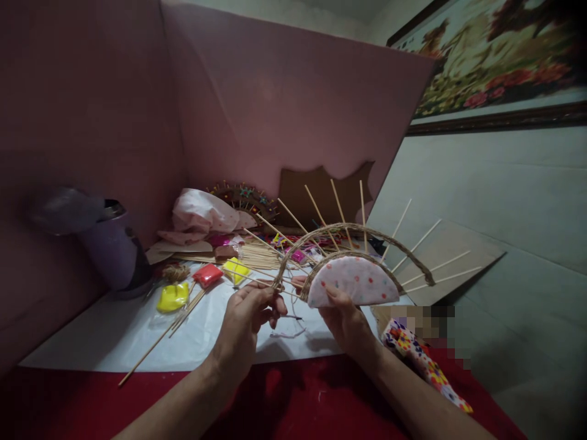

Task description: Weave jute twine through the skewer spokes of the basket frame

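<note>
I hold up a half-round craft piece (354,280): pink dotted fabric edged with twine, thin wooden sticks fanning out from it, and a second twine arc woven across the sticks. My right hand (346,322) grips its lower edge from below, fingers closed on the fabric. My left hand (250,318) pinches the twine at the arc's left end, where it meets the lowest stick. A loose thread hangs below between the hands.
On the white sheet (114,336) lie a bundle of sticks (259,255), yellow packets (173,297) and a red packet (207,275), a twine ball (175,272), pink cloth (202,214). A purple appliance (110,244) stands left. Patterned fabric (424,363) lies right. Pink board walls surround the table.
</note>
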Action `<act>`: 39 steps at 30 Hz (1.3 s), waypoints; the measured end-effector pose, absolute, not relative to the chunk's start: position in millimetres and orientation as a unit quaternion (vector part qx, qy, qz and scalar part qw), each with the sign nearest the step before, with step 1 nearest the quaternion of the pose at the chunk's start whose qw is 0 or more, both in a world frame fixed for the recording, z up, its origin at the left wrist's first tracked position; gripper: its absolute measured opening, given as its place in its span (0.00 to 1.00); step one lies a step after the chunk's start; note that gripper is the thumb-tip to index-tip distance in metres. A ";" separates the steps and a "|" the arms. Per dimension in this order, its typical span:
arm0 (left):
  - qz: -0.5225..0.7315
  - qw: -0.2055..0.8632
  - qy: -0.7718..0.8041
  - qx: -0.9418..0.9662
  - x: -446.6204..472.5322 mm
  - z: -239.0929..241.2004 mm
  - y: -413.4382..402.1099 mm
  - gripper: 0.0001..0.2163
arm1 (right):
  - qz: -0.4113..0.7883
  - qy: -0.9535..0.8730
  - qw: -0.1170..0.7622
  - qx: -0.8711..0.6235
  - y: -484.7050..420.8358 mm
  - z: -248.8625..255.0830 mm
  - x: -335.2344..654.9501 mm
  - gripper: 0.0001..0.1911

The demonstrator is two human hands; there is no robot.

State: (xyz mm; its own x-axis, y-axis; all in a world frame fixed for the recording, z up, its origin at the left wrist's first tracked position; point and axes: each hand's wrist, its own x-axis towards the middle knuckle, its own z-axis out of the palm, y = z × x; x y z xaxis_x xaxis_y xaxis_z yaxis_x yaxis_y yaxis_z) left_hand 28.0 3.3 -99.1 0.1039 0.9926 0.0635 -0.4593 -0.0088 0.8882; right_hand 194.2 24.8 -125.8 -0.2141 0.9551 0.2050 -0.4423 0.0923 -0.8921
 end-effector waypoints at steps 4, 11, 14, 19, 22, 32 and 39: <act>0.589 0.616 0.339 0.399 27.6 -98.2 3.8 0.05 | 0.620 -0.481 0.563 -0.259 25.4 -126.0 194.3 0.18; 0.600 0.604 0.350 0.391 28.0 -95.8 2.4 0.04 | 0.630 -0.484 0.550 -0.257 23.8 -125.1 196.5 0.19; 0.601 0.611 0.338 0.390 27.4 -95.4 2.1 0.04 | 0.631 -0.477 0.556 -0.256 23.6 -125.9 196.7 0.19; 0.608 0.596 0.351 0.390 26.3 -96.9 2.3 0.06 | 0.642 -0.467 0.560 -0.237 24.4 -126.6 195.4 0.17; 0.610 0.600 0.346 0.386 25.9 -97.9 3.3 0.06 | 0.644 -0.452 0.571 -0.236 24.5 -125.0 194.3 0.17; 0.631 0.566 0.366 0.385 26.3 -99.3 4.4 0.04 | 0.655 -0.433 0.583 -0.211 25.1 -126.1 194.4 0.15; 0.633 0.587 0.307 0.400 22.8 -99.1 8.4 0.11 | 0.682 -0.438 0.553 -0.192 21.9 -117.9 192.8 0.18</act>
State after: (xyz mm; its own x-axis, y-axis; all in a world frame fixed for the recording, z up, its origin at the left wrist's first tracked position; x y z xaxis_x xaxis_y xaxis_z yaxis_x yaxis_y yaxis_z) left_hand 22.8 8.4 -99.1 0.0097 0.9891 0.1471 -0.4979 -0.1228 0.8585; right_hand 192.8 21.9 -117.9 -0.3142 0.9228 0.2230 -0.5874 -0.0045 -0.8093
